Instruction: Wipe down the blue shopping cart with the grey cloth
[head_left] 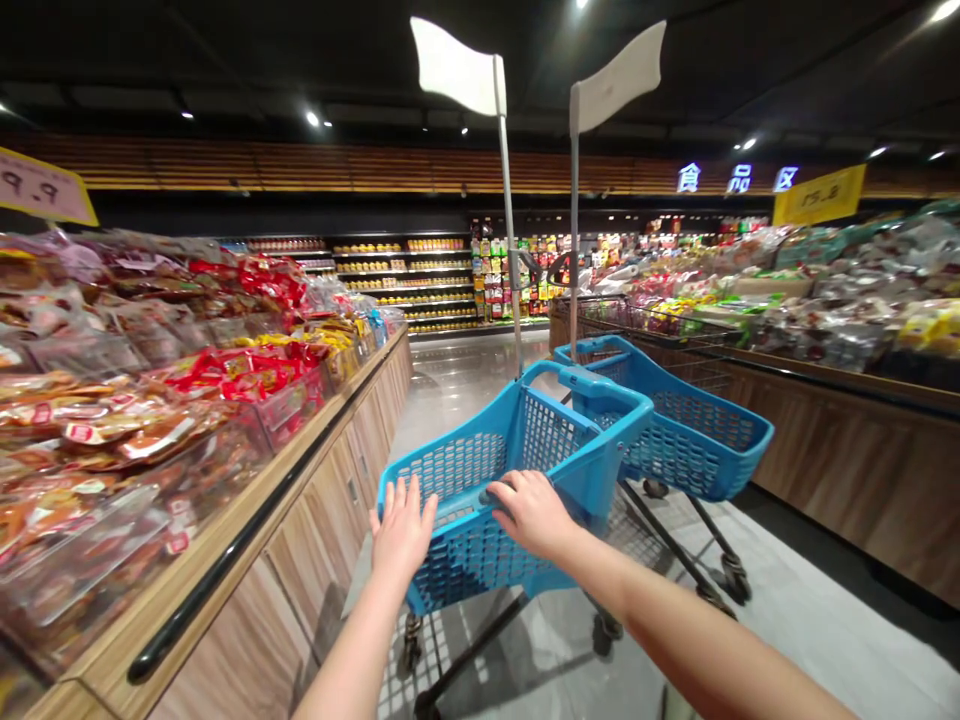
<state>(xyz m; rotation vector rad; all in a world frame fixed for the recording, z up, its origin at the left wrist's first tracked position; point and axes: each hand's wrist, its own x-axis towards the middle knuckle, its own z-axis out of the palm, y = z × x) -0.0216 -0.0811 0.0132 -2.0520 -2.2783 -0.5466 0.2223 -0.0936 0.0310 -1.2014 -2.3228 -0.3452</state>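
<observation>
A blue plastic shopping cart [480, 560] with lattice sides stands in front of me on dark legs with casters. My left hand [403, 525] is at its left near corner, fingers stretched out and apart, seemingly resting on the rim. Farther right along the near rim, my right hand [531, 510] has its fingers bent over the edge, with the thumb on the near side. A small dark piece shows by its fingertips; I cannot make out what it is. The cart's basket shows no goods. A second blue cart [686, 450] stands close behind on the right.
Wood-panelled bins of packaged food [247, 390] line the left, with a black rail [247, 540] along their edge. More bins [847, 430] run along the right. Two poles bear pale panels [459, 70] above the carts. Stocked shelves [405, 285] stand at the back.
</observation>
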